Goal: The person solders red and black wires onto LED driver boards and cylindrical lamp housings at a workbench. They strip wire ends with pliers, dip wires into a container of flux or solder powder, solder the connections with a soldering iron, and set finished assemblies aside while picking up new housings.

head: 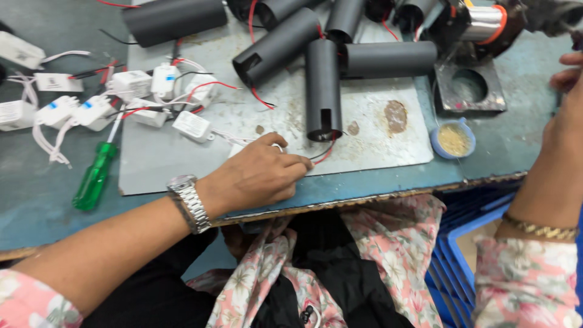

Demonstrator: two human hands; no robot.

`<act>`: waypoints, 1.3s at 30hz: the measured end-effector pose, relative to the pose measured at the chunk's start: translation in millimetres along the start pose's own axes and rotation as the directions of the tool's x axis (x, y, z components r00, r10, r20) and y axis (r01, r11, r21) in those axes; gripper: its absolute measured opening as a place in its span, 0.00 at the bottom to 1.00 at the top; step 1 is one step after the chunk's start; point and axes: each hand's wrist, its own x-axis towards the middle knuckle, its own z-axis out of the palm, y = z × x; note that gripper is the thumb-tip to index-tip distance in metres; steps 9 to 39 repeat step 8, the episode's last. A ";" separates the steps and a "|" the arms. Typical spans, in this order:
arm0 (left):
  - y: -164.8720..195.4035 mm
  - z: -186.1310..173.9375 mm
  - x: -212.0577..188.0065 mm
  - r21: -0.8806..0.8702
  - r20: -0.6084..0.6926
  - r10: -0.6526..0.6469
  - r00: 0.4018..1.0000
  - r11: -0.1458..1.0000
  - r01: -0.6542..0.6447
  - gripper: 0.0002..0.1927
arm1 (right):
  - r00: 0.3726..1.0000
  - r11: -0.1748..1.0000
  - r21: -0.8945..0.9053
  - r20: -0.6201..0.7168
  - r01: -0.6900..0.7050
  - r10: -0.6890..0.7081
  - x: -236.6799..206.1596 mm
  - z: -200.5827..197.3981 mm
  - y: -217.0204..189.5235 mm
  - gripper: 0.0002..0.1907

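Wires (322, 155) pinched by flat-resting left hand (255, 177).

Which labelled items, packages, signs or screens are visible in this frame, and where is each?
White driver boxes: small rectangular plastic units with printed labels, clustered on the bench's left, white and red leads attached.
White box at far left edge: same kind, labelled top.
Small round blue tub: right of the grey mat, holding yellowish paste.
No signs or screens.
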 end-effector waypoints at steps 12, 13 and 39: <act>14.2 -15.4 0.7 -0.028 -0.146 -0.014 0.989 1.000 0.010 0.07 | 0.946 0.674 0.665 0.257 -0.322 0.198 -134.9 11.7 -54.8 0.20; 14.2 -15.4 0.7 -0.028 -0.146 -0.014 0.989 1.000 0.010 0.07 | 0.946 0.674 0.665 0.257 -0.322 0.198 -134.9 11.7 -54.8 0.20; 14.2 -15.4 0.7 -0.028 -0.146 -0.014 0.989 1.000 0.010 0.07 | 0.946 0.674 0.665 0.257 -0.322 0.198 -134.9 11.7 -54.8 0.20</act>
